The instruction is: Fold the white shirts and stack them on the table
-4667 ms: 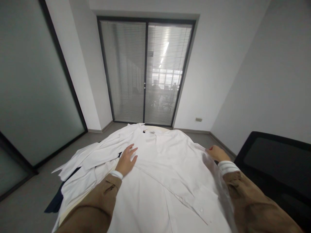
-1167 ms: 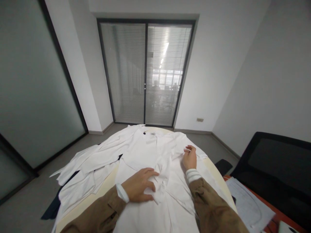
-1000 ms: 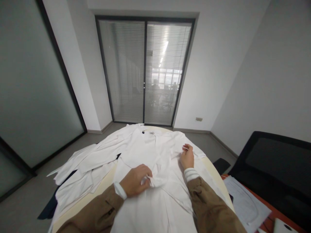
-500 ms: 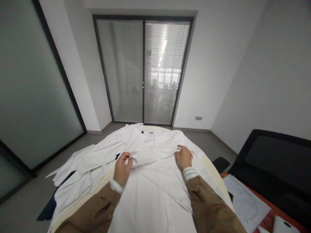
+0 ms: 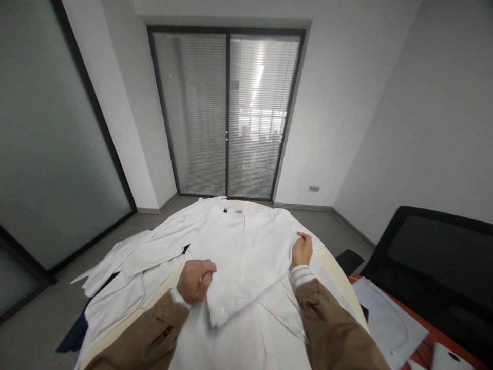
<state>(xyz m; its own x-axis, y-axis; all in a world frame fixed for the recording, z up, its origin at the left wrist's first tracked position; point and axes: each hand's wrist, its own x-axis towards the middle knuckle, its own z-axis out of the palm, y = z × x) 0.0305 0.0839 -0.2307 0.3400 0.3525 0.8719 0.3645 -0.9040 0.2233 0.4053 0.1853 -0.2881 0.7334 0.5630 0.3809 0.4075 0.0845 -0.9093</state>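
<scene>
A white shirt (image 5: pixel 246 246) lies spread on a round cream table (image 5: pixel 339 272), collar pointing away from me. My left hand (image 5: pixel 195 280) is closed in a fist on the shirt's sleeve cuff (image 5: pixel 223 308), which lies folded across the shirt's front. My right hand (image 5: pixel 301 251) is closed and pinches the shirt's right edge near the shoulder. Both my arms wear brown sleeves with white cuffs.
More white garments (image 5: pixel 138 262) lie heaped on the table's left, with dark cloth (image 5: pixel 77 329) hanging below them. A black chair back (image 5: pixel 435 272) stands to the right above an orange surface with papers (image 5: pixel 389 318). Glass doors with blinds (image 5: pixel 227 113) are ahead.
My left hand, which gripped bunched fabric at the shirt's middle, drew the sleeve out left and now has it folded toward me. My right hand stayed at the right shoulder edge.
</scene>
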